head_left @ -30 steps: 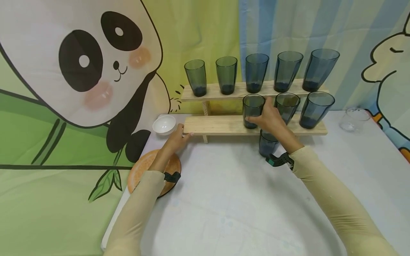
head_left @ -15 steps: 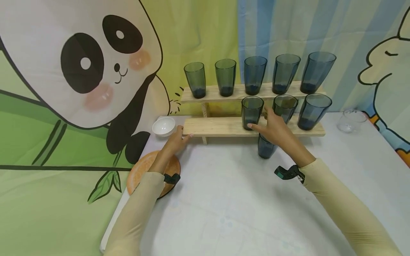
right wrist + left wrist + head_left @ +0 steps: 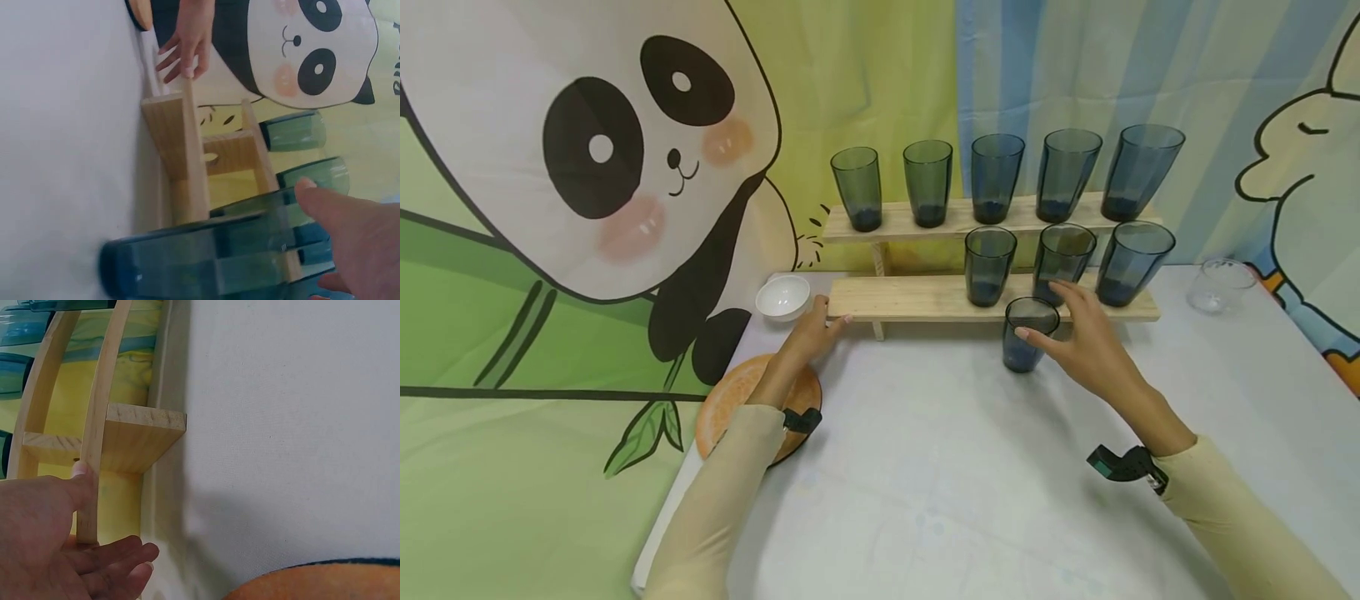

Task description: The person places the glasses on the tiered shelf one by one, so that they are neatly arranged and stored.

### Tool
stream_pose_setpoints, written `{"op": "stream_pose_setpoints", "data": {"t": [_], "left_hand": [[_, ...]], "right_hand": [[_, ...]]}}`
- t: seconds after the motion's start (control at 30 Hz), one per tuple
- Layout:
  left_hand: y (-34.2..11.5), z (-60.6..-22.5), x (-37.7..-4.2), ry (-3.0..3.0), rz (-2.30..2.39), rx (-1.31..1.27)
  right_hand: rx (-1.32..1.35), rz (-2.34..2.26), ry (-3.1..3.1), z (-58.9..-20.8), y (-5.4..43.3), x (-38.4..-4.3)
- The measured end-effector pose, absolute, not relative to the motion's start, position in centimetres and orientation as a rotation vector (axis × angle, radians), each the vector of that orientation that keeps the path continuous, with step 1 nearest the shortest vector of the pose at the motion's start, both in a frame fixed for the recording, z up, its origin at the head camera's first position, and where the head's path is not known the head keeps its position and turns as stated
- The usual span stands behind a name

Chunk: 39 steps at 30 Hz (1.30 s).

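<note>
A two-tier wooden shelf [image 3: 910,297] stands on the table, bearing blue-grey glasses. My left hand [image 3: 808,333] grips the left end of its lower board; the thumb [image 3: 79,470] lies against the board's edge in the left wrist view. My right hand [image 3: 1093,346] is spread around the upper part of a glass [image 3: 1021,354] that stands upright on the table in front of the shelf. Its thumb is before the rim and its fingers reach behind; whether they touch the glass I cannot tell. The lower board bears three glasses, among them the leftmost glass [image 3: 988,267].
Several glasses line the upper board [image 3: 957,218]. A white bowl [image 3: 783,297] sits left of the shelf, and an orange round plate [image 3: 730,392] lies near the left table edge. A clear glass bowl [image 3: 1217,286] stands at the right. Printed curtains hang behind.
My right hand has let go of the leftmost glass on the lower board and moved down and right to the glass on the table. The left hand stays on the shelf.
</note>
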<state>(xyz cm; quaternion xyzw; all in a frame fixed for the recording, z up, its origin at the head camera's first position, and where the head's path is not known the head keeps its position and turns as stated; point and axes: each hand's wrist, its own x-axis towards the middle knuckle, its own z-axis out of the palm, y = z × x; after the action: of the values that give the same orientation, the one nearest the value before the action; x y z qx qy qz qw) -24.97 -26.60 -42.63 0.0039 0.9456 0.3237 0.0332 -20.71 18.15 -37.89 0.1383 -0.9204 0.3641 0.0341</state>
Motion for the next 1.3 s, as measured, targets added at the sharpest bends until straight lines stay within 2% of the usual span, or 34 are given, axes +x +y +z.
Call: {"op": "stream_pose_setpoints", "data": {"t": [0.53, 1.3], "left_hand": [[-26.7, -42.8, -25.1, 2.907, 0.980, 0.006], [-26.9, -43.0, -25.2, 2.896, 0.984, 0.000]], "right_hand": [[0.430, 1.361, -2.714, -44.5, 18.9, -21.0], [0.405, 1.451, -2.703, -45.4, 17.9, -21.9]]}}
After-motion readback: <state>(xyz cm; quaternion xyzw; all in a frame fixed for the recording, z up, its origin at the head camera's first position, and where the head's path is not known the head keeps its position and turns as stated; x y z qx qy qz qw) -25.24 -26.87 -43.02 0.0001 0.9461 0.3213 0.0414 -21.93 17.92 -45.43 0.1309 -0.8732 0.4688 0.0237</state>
